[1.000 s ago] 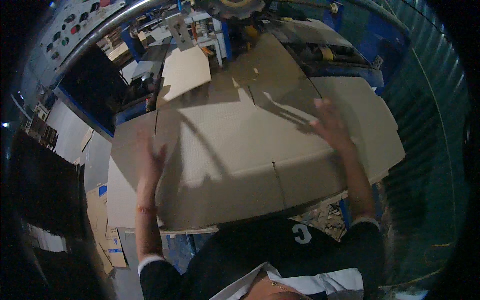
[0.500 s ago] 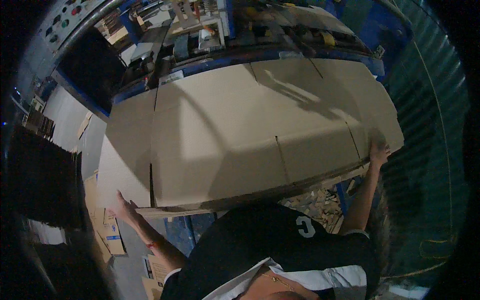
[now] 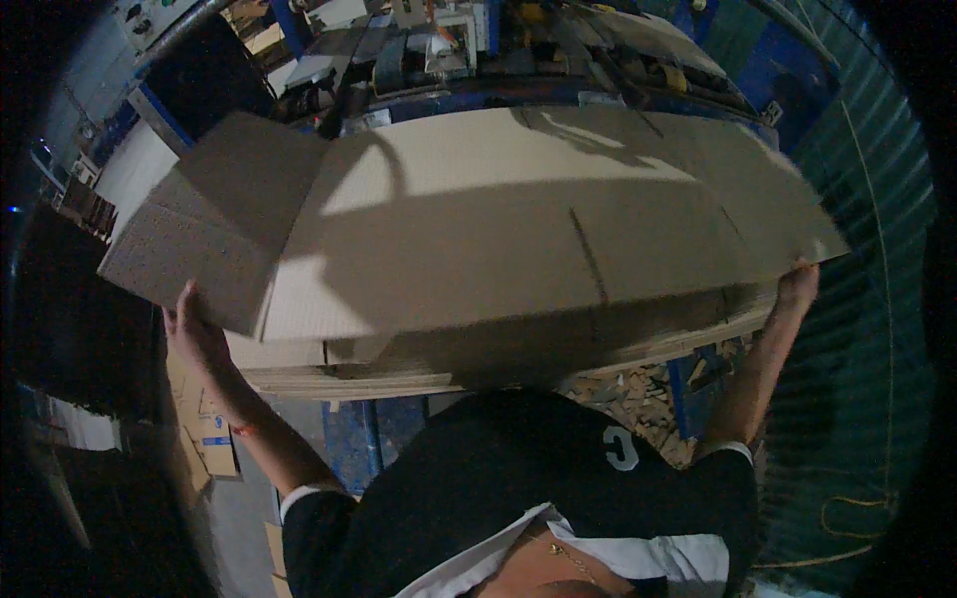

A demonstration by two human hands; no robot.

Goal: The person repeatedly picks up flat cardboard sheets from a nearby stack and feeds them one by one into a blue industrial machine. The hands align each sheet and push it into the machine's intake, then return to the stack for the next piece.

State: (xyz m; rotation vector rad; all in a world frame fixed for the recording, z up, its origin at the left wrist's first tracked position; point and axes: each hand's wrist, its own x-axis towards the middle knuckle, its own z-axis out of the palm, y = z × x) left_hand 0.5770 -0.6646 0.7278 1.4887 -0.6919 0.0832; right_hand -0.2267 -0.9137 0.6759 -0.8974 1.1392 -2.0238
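Note:
A large brown cardboard sheet [image 3: 478, 239], slotted and creased like a flat box blank, spans the space in front of me. My left hand [image 3: 195, 334] grips its near left corner, thumb on top and fingers underneath. At the near right corner my right hand [image 3: 797, 286] is closed on the edge, its fingers partly hidden by the sheet. The left panel is bent upward along its crease. Under the raised near edge lies a stack of similar cardboard sheets [image 3: 399, 375], its front edges showing.
Beyond the sheet stands a blue-framed machine [image 3: 449, 95] with rollers and belts. Cardboard scraps [image 3: 628, 399] are heaped below on the right. A green corrugated wall [image 3: 882, 259] rises at the right. Printed cardboard pieces [image 3: 204, 439] lie on the floor at left.
Both hands have moved up and away from me, spreading slightly apart. The top sheet's near edge has lifted off the stack, and its left panel has folded upward.

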